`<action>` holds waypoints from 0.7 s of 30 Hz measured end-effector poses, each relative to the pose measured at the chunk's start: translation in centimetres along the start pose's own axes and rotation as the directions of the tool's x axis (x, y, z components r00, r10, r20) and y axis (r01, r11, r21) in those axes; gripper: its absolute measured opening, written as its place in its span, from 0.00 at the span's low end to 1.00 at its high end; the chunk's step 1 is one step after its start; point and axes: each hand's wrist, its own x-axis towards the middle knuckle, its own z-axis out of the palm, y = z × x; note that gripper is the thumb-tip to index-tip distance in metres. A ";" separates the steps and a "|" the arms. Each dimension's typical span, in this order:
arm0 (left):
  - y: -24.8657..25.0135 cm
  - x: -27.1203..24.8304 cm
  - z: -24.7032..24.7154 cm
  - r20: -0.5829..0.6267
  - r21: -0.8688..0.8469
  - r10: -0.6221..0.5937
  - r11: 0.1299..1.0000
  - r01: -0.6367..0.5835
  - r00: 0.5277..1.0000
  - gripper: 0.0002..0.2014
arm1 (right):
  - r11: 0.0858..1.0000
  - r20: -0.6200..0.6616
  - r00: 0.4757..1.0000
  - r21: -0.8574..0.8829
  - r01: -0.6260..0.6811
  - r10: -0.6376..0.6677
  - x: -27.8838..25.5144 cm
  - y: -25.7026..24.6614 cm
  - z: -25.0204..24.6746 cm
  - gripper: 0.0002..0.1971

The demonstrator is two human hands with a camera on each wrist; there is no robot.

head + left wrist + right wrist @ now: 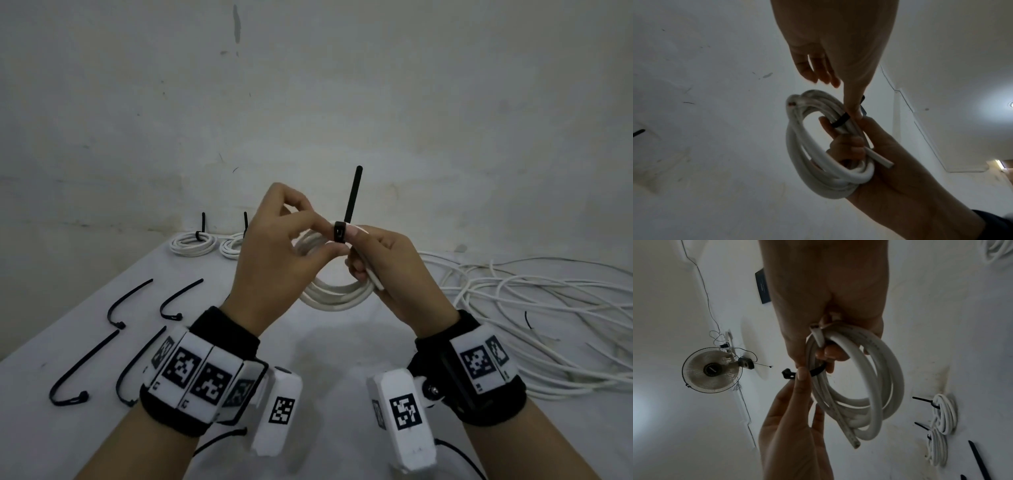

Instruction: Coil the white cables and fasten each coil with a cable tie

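My right hand (394, 270) curls round the white coil (337, 291), fingers threaded through its ring, thumb pressing the black cable tie (346, 219) against the strands. My left hand (274, 253) pinches the tie just beside its head, thumb and forefinger pressed together; the tail sticks up toward 12 o'clock. The loop looks threaded but, I judge, not yet pulled snug. I hold the coil raised above the desk (325, 349).

Out at 11 o'clock lie two finished coils (193, 244), each with its tie on. At 8 o'clock four spare ties (128, 301) wait. At 3 o'clock a heap of loose cable (534, 308) remains, so most of the coiling is still ahead.
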 end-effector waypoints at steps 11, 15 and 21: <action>-0.1 2.0 2.3 0.235 -0.323 -0.191 0.910 0.262 0.953 0.05 | 0.997 -0.017 0.999 0.078 -0.031 0.032 -0.2 -1.1 -0.9 0.16; -0.2 2.2 3.8 0.206 -0.400 -0.092 0.901 0.169 0.974 0.04 | 0.999 -0.039 0.999 0.051 -0.009 0.011 0.2 -1.3 -2.0 0.16; -0.6 1.7 4.3 0.419 -0.583 -0.074 0.742 0.330 0.905 0.05 | 0.992 -0.246 0.967 0.089 0.089 -0.064 0.8 -1.1 -3.7 0.08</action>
